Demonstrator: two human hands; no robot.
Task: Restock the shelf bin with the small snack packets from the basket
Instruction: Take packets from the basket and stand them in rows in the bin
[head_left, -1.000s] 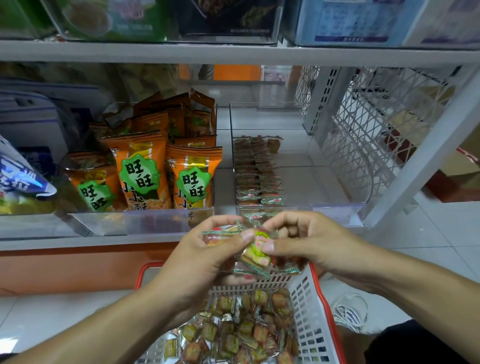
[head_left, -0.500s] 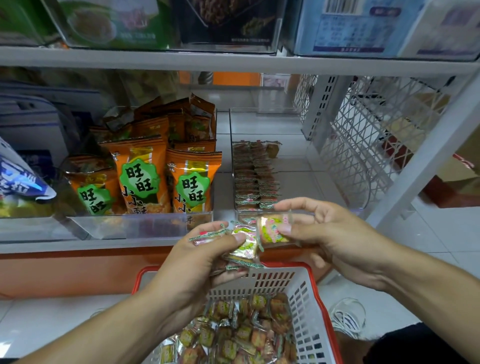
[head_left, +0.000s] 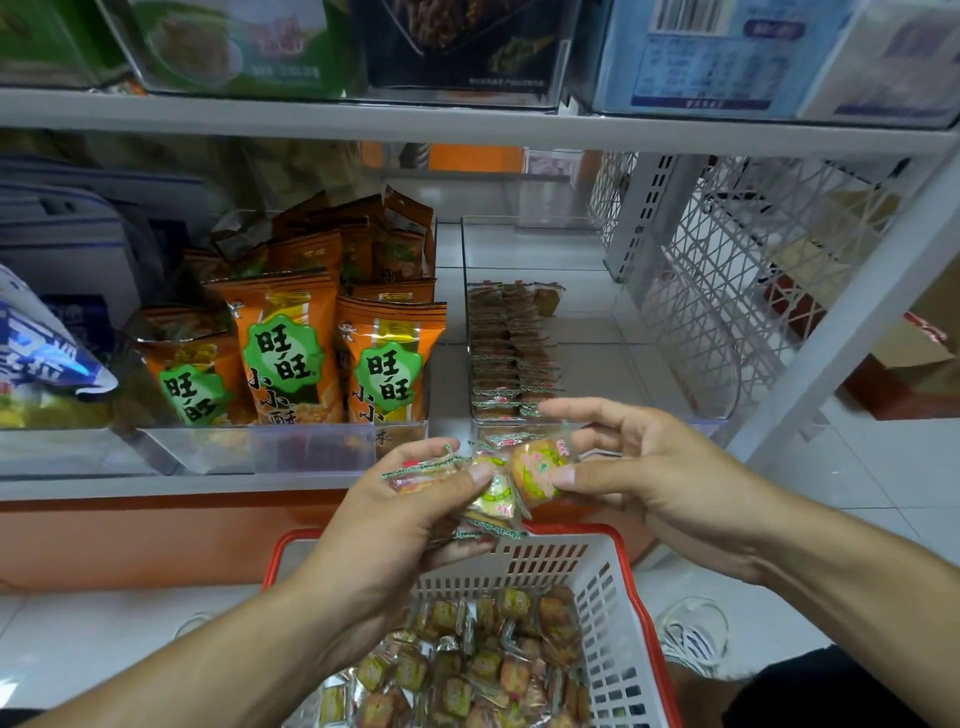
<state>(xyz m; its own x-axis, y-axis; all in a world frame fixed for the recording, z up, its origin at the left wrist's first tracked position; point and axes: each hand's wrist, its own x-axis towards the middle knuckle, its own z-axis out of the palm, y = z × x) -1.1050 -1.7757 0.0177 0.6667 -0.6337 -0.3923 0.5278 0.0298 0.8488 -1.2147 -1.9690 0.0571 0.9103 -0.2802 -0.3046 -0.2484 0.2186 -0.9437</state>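
Pinching one snack packet (head_left: 540, 470) — right hand (head_left: 660, 480) is peeling it off the bunch (head_left: 467, 493) that left hand (head_left: 400, 514) is gripping as ready stock; shelf bin (head_left: 550, 332) beyond, seemingly half filled; basket (head_left: 613, 613) below — supply remaining.

Snack packets (head_left: 488, 660) heaped in basket (head_left: 613, 613); few rows in clear shelf bin (head_left: 597, 249).

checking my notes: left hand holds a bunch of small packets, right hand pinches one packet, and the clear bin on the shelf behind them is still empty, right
Not quite. In the head view the clear bin is not empty: rows of small packets already line its left side. The rest stands: the left hand holds a bunch and the right hand pinches one packet.
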